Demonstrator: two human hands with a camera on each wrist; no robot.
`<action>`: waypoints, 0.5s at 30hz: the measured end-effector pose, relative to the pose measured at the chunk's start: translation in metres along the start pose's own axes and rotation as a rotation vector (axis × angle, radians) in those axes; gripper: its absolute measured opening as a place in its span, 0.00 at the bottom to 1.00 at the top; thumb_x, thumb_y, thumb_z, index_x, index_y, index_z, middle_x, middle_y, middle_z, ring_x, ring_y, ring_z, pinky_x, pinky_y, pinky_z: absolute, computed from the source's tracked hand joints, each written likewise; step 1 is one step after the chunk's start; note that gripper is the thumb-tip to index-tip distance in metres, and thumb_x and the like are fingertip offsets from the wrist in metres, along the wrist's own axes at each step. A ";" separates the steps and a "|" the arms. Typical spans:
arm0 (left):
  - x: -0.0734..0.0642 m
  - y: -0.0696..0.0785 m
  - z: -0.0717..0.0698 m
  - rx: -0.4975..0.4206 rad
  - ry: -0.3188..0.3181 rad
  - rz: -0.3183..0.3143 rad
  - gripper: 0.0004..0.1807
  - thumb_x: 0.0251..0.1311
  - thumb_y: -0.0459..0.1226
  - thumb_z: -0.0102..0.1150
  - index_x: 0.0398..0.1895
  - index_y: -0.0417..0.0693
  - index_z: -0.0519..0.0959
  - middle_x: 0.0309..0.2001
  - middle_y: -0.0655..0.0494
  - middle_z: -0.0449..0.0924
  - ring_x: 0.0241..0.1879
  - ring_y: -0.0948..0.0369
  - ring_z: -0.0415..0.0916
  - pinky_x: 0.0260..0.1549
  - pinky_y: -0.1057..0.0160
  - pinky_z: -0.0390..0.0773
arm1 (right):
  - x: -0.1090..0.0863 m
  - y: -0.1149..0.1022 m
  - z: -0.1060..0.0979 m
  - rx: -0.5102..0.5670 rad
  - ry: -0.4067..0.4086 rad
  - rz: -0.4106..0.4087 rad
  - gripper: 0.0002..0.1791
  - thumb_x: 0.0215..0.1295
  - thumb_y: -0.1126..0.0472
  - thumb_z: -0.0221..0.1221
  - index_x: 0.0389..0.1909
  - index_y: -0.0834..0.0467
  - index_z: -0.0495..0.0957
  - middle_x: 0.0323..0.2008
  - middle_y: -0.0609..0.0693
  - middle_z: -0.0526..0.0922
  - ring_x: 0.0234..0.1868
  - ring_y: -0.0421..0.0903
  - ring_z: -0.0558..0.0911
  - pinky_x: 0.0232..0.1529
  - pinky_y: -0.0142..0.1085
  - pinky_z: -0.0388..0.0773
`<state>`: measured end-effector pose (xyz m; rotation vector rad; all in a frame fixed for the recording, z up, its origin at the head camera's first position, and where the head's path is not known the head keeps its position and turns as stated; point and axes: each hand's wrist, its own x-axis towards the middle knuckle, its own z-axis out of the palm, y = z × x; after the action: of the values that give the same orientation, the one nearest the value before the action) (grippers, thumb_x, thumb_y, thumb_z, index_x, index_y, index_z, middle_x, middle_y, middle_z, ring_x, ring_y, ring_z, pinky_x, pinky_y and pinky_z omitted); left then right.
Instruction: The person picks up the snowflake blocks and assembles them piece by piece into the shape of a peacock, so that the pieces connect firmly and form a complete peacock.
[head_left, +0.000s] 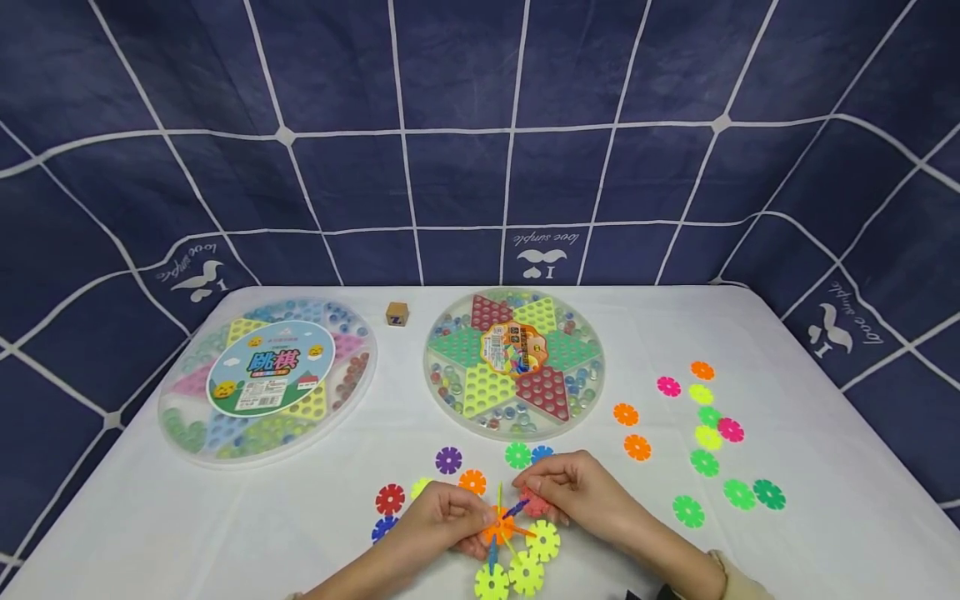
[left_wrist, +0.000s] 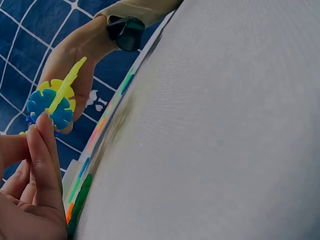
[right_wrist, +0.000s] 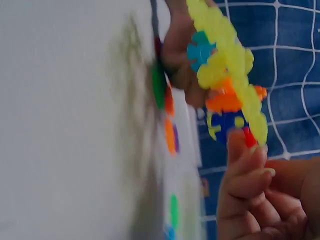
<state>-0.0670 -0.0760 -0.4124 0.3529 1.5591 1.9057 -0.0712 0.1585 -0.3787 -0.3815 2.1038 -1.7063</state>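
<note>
From here I see the left hand [head_left: 444,518] pinching a joined disc cluster [head_left: 495,527], the right hand [head_left: 583,493] pinching a red disc [head_left: 534,503].

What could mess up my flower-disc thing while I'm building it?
A few things might go wrong. Your right hand pinches the red disc; pushing hard with it could pop other pieces loose. The yellow discs stick out past your left hand, so they might get bumped off. And a loose orange disc lies close to your left fingers, so you could knock it away.
</note>
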 end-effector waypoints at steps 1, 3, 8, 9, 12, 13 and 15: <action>0.000 0.000 0.000 0.001 0.007 -0.003 0.12 0.62 0.32 0.57 0.37 0.26 0.78 0.24 0.49 0.81 0.22 0.63 0.79 0.28 0.66 0.81 | -0.001 0.000 -0.006 -0.014 -0.012 -0.010 0.14 0.69 0.61 0.53 0.46 0.68 0.79 0.22 0.53 0.79 0.16 0.39 0.68 0.16 0.25 0.66; 0.000 0.000 0.000 0.003 0.017 -0.010 0.12 0.62 0.33 0.57 0.38 0.28 0.78 0.25 0.48 0.81 0.23 0.62 0.79 0.29 0.65 0.81 | -0.005 0.001 -0.023 -0.047 -0.038 -0.033 0.16 0.69 0.60 0.53 0.49 0.68 0.77 0.24 0.55 0.79 0.18 0.40 0.70 0.16 0.26 0.67; -0.001 0.000 0.000 -0.020 0.025 -0.025 0.14 0.62 0.35 0.57 0.39 0.27 0.78 0.26 0.48 0.81 0.24 0.62 0.79 0.31 0.65 0.81 | -0.028 0.020 -0.081 -0.260 -0.184 -0.103 0.14 0.61 0.61 0.61 0.47 0.59 0.78 0.33 0.51 0.78 0.27 0.41 0.73 0.23 0.28 0.72; -0.001 0.000 0.000 -0.023 0.024 -0.025 0.15 0.62 0.35 0.57 0.40 0.27 0.78 0.26 0.48 0.81 0.24 0.62 0.79 0.31 0.65 0.81 | -0.034 0.024 -0.090 -0.330 -0.216 -0.125 0.15 0.59 0.60 0.64 0.47 0.56 0.78 0.34 0.48 0.77 0.29 0.40 0.73 0.25 0.28 0.72; -0.001 0.001 -0.001 -0.035 0.017 -0.031 0.15 0.62 0.36 0.57 0.40 0.27 0.78 0.26 0.49 0.81 0.25 0.62 0.80 0.32 0.65 0.81 | -0.051 0.035 -0.104 -0.517 -0.274 -0.152 0.18 0.54 0.52 0.67 0.46 0.46 0.77 0.39 0.41 0.75 0.35 0.38 0.72 0.31 0.28 0.74; -0.001 0.001 -0.001 -0.038 0.015 -0.032 0.15 0.62 0.36 0.57 0.40 0.27 0.78 0.26 0.49 0.81 0.25 0.62 0.80 0.32 0.65 0.81 | -0.054 0.037 -0.106 -0.553 -0.279 -0.147 0.18 0.53 0.50 0.67 0.46 0.43 0.77 0.39 0.39 0.74 0.37 0.38 0.72 0.33 0.28 0.74; -0.001 0.001 -0.001 -0.041 0.011 -0.032 0.15 0.63 0.35 0.57 0.40 0.27 0.78 0.26 0.49 0.81 0.25 0.62 0.80 0.32 0.65 0.81 | -0.058 0.038 -0.106 -0.611 -0.272 -0.142 0.17 0.52 0.47 0.66 0.43 0.41 0.75 0.40 0.37 0.72 0.40 0.37 0.71 0.36 0.28 0.73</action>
<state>-0.0675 -0.0773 -0.4117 0.2980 1.5212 1.9151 -0.0686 0.2843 -0.3900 -0.9001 2.3846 -0.9626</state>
